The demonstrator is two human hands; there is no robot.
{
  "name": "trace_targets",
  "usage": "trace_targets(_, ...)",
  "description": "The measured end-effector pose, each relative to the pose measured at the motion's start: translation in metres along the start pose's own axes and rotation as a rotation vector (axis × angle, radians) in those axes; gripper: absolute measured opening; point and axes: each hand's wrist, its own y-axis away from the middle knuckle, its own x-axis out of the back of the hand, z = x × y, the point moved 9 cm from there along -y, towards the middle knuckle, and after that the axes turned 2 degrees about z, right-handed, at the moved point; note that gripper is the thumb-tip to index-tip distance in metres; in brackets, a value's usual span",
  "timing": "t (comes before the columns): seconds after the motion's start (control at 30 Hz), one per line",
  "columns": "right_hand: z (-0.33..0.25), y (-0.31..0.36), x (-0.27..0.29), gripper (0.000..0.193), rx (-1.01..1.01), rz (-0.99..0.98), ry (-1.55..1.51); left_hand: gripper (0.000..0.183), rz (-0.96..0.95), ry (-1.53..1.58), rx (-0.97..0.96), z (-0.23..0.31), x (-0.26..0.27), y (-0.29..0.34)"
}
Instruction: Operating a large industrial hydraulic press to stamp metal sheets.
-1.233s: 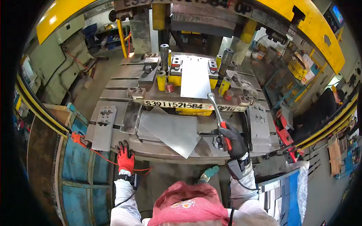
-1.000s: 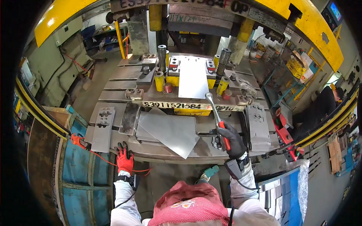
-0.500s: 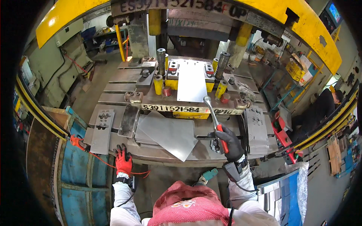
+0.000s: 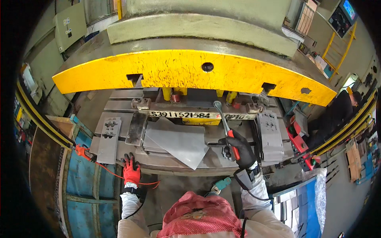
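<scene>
My right hand (image 4: 243,150), in a black glove, is closed round the red handle of a ratchet wrench (image 4: 224,121). The wrench's round metal head points away from me, at the front edge of the lower die (image 4: 234,116). My left hand (image 4: 131,170), in a red glove with dark fingertips, rests with fingers apart at the press table's front edge and holds nothing. Between the hands lies a stack of flat grey metal sheets (image 4: 178,142), the top one turned askew. The lowered yellow press ram (image 4: 170,68) hides most of the die and the sheet on it.
Punched metal plates (image 4: 108,146) lie at the left of the table, and a stack of them (image 4: 271,137) at the right. A blue metal frame (image 4: 81,174) stands at left with an orange cord (image 4: 113,172). Another person (image 4: 337,113) is at the far right.
The yellow press ram has come down over the die, covering the bright sheet and the guide posts. My hands and the wrench have stayed nearly in place.
</scene>
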Motion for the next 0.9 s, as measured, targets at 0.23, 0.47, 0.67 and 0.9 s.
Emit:
trace_targets(0.23, 0.007, -0.006, -0.002, 0.037, -0.003, -0.017, 0.016, 0.061, 0.037, 0.023, -0.016, -0.004, -0.002, -0.001)
trace_targets(0.47, 0.002, -0.001, -0.010, 0.036, -0.010, 0.021, 0.026, 0.064, 0.006, 0.030, -0.017, -0.007, -0.006, -0.002)
trace_targets(0.67, -0.001, -0.003, -0.003, 0.035, 0.003, 0.000, 0.099, 0.047, 0.078, 0.216, 0.122, -0.014, 0.025, 0.012)
trace_targets(0.9, 0.000, 0.001, -0.004, 0.035, 0.008, 0.009, 0.075, 0.050, -0.178, 1.487, -0.108, 0.245, 0.079, 0.037)
